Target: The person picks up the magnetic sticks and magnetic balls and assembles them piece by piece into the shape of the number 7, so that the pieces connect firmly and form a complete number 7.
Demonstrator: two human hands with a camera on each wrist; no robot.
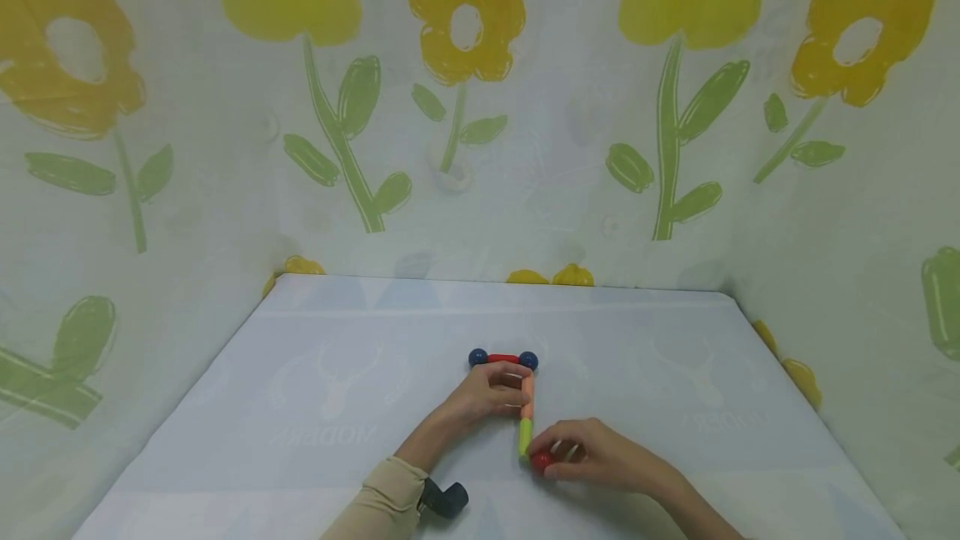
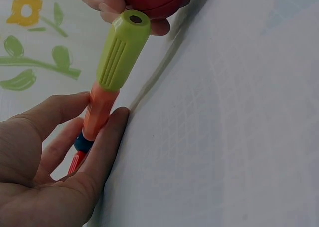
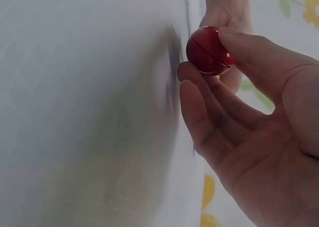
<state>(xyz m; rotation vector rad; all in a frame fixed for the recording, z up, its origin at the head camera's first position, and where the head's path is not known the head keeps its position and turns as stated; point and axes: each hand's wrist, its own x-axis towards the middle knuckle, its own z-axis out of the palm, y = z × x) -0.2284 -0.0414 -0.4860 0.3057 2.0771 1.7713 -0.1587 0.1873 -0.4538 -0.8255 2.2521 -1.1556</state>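
Note:
Two dark blue balls [image 1: 478, 357] are joined by a red rod [image 1: 503, 358] on the table. From the right-hand ball an orange rod [image 1: 528, 397] runs toward the near side, with a yellow-green rod [image 2: 119, 55] end to end with it. My left hand [image 1: 487, 390] grips the orange rod between thumb and fingers. Beside the near end of the yellow-green rod, my right hand [image 1: 592, 454] pinches a red ball [image 3: 209, 50] in its fingertips. The left wrist view shows a dark round spot in that rod's end face, close to the ball.
The pieces lie on a pale cloth-covered table [image 1: 337, 440] with faint printed patterns. Flower-printed curtain-like walls [image 1: 555, 165] rise behind and at both sides. A black device [image 1: 446, 498] sits at the left wrist by the sleeve.

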